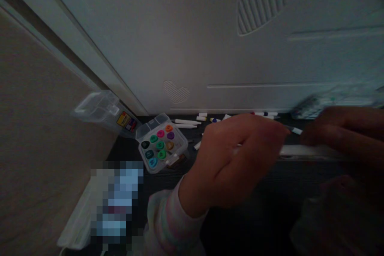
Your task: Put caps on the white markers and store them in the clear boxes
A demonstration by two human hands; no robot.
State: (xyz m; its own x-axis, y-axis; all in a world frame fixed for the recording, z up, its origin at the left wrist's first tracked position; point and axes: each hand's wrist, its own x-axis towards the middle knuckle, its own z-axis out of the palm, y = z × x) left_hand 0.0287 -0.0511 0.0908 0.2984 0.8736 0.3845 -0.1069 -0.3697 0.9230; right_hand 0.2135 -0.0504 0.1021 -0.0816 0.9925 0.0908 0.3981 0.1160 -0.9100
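White panelling [192, 48] with embossed hearts rises behind a dark surface [162, 180], and the light is dim. Low over that surface, towards the right, lies a long pale strip [310, 151] that runs between the person's hands. The left hand [237, 160], coming from a striped sleeve [180, 222], is curled narrow at the strip's near end with its fingertips hidden, so whether it grips cannot be told. The right hand [345, 132] lies blurred along the other end, fingers close together beside a small grey-white piece [296, 131]; its hold cannot be made out either. Good handling here probably means keeping the strip level, supporting both ends evenly, and turning the left wrist so that the knuckles stop blocking the view. Loose white pens [187, 122] and small pieces lie along the panel's foot, partly behind that hand, where a sideways sweep could scatter them. Left of them sits a clear box [183, 146] of colourful caps [160, 144], lid open, near a taller clear case [93, 106]. A pale tray [75, 220] and a pixelated patch [120, 204] fill the lower left; a clear bag [345, 98] crowds the right hand.
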